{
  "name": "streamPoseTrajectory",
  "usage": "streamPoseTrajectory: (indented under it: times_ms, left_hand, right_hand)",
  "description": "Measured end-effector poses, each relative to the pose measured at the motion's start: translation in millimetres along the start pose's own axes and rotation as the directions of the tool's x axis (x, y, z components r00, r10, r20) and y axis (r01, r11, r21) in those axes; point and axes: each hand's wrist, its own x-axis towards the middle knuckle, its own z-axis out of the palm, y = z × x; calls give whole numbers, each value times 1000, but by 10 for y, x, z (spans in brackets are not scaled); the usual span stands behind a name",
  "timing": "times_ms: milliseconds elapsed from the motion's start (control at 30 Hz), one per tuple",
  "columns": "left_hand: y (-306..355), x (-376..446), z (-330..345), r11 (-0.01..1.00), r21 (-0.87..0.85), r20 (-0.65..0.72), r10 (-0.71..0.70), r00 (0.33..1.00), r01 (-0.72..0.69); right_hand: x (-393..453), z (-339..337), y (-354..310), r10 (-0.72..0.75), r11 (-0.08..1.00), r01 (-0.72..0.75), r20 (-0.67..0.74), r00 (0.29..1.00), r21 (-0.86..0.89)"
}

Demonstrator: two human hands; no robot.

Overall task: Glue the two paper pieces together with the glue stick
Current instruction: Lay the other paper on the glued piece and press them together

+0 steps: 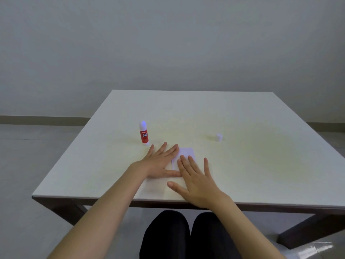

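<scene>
Near the table's front edge, both flat, spread hands, left hand [161, 161] and right hand [196, 181], are pressing the overlapped pale paper pieces [186, 153] down; gluing seems done, with the uncapped red-labelled glue stick [144, 134] standing aside and its small white cap [219, 137] waiting.

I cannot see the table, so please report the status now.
Left hand and right hand flat, pressing papers. Glue stick upright, uncapped; cap apart. Nothing obstructing.

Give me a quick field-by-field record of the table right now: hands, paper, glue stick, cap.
left hand: flat, palm down on paper
right hand: flat, fingers on paper
paper: pale, lying flat, mostly covered by the hands
glue stick: upright, uncapped, beyond left hand
cap: alone, far right of paper
table: white top
</scene>
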Motion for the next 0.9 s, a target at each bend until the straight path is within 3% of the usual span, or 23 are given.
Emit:
streamPoseTrajectory:
  times_ms: [233,400,467,633,800,900]
  left_hand:
    - [8,1,-61,1000,4,67,0,998,-1]
    - [-16,12,-104,999,42,97,13,995,-17]
    - [-24,13,-119,999,48,110,19,994,-24]
    - [-21,6,-126,1000,20,110,15,994,-18]
    - [-40,8,-116,999,-34,131,27,991,-23]
    - [-34,12,-119,999,-33,133,29,991,-25]
  right_hand:
    - [321,-207,125,144,987,-141,40,989,-77]
    - [83,50,-76,-16,999,16,7,1000,-34]
    - [58,24,-10,-18,999,19,28,999,-38]
    - [187,-205,134,196,977,-193,31,980,-94]
    - [-51,37,-32,-4,1000,7,106,994,-30]
    - [-17,-108,143,38,999,-33,168,985,-31]
